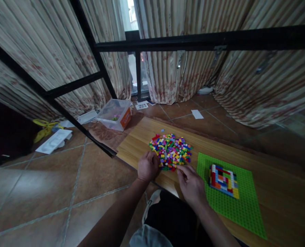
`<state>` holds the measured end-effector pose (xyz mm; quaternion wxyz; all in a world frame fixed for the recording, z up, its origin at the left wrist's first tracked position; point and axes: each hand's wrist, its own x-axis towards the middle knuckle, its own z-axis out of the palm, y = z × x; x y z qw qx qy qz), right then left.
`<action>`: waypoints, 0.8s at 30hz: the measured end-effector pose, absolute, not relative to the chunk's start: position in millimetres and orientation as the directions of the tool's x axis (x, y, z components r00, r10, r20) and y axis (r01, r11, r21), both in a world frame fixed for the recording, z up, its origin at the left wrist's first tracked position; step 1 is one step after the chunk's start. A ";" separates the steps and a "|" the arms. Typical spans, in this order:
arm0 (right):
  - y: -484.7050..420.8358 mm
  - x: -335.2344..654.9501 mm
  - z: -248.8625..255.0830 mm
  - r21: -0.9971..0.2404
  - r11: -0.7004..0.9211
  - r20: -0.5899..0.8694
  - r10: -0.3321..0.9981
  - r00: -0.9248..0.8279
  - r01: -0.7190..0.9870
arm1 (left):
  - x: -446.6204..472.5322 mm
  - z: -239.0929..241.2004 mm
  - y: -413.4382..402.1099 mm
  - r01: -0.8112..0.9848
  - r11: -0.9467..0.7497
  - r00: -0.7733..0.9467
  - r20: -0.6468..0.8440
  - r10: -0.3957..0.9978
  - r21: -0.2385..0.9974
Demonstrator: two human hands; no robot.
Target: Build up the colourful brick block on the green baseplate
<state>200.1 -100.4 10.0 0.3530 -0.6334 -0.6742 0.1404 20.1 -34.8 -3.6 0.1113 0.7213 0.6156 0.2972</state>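
Observation:
A heap of small multicoloured toy bricks [171, 151] lies on a wooden board. At the heap's left edge rests my left hand [148, 166], curled into a fist; whatever may be inside it is hidden. My right hand [192, 183] is at the near right edge of the heap, thumb and fingers drawn together by the bricks. Any brick between those fingertips is too small to make out. Right of that hand, a green studded baseplate [247, 209] carries a low rectangular build of coloured bricks [223, 181], with walls around an inner pattern.
Under all this is the wooden board [134, 137]. A clear plastic box [111, 118] with an orange label stands past its far left corner. Black metal frame bars [167, 43] cross in front of the striped curtains [162, 75]. Papers and a white tray [54, 141] lie on the tiles.

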 end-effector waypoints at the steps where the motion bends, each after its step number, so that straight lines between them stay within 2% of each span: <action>1: -96.0 196.3 11.0 -0.626 0.164 0.299 0.953 0.041 0.763 | 20.1 -3.9 -34.8 0.824 -0.218 0.065 0.294 0.953 0.524; 7: -58.3 171.0 17.2 -0.535 0.237 0.338 0.940 -0.051 0.811 | 20.6 -3.8 -34.8 0.816 -0.224 0.065 0.300 0.952 0.533; 13: -33.2 158.7 17.2 -0.456 0.194 0.253 0.964 -0.082 0.869 | 20.1 -5.3 -35.0 0.805 -0.229 0.068 0.299 0.952 0.548; 19: -25.2 156.0 17.6 -0.457 0.159 0.198 0.977 -0.074 0.875 | 18.9 -5.1 -33.7 0.813 -0.244 0.077 0.319 0.945 0.528; 24: -28.5 154.2 19.6 -0.470 0.191 0.251 0.965 -0.077 0.862 | 18.2 -4.6 -31.7 0.820 -0.252 0.083 0.328 0.941 0.513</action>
